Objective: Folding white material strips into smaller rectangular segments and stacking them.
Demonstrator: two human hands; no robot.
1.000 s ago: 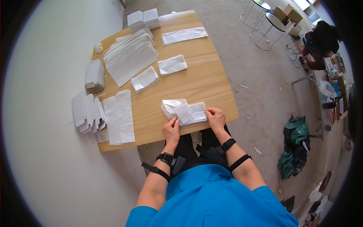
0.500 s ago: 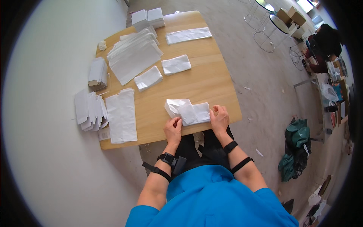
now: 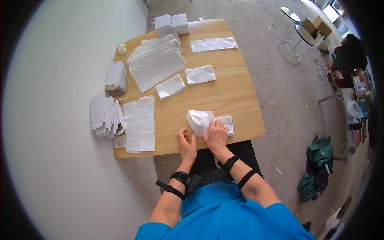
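The right hand (image 3: 216, 135) lies nearly flat on folded white sheets (image 3: 199, 121), by the near edge of the wooden table (image 3: 245, 127). The left hand (image 3: 186, 147), half open, is empty.

Bright, soft shadows, fisheye bending, blackened rim

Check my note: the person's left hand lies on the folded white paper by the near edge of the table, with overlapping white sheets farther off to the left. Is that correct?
Not quite: the head view shows the right hand on the folded white paper by the near edge of the table, with overlapping white sheets farther off to the left.
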